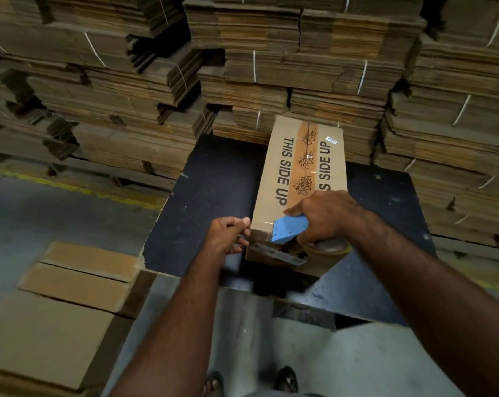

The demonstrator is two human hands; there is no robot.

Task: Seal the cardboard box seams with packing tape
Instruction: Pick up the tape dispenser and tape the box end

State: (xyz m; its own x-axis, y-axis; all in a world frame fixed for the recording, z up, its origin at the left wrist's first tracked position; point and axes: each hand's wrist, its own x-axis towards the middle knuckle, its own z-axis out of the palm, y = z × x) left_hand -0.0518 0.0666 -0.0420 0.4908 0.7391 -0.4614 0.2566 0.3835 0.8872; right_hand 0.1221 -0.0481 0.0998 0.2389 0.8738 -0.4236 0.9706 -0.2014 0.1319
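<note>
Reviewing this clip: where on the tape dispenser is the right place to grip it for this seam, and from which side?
Grip the tape dispenser by its handle, from above, as the right hand does. Its blue body points toward the near edge of the box, with the tape roll hanging below, so a top grip looks steadiest.

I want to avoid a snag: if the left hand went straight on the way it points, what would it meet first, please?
Probably the near corner of the cardboard box: the left hand already sits at that edge, though contact is hard to judge.

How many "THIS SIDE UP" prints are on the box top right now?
2: one complete along the left side of the box, one right of the tape strip, its start hidden under the right hand.
</note>
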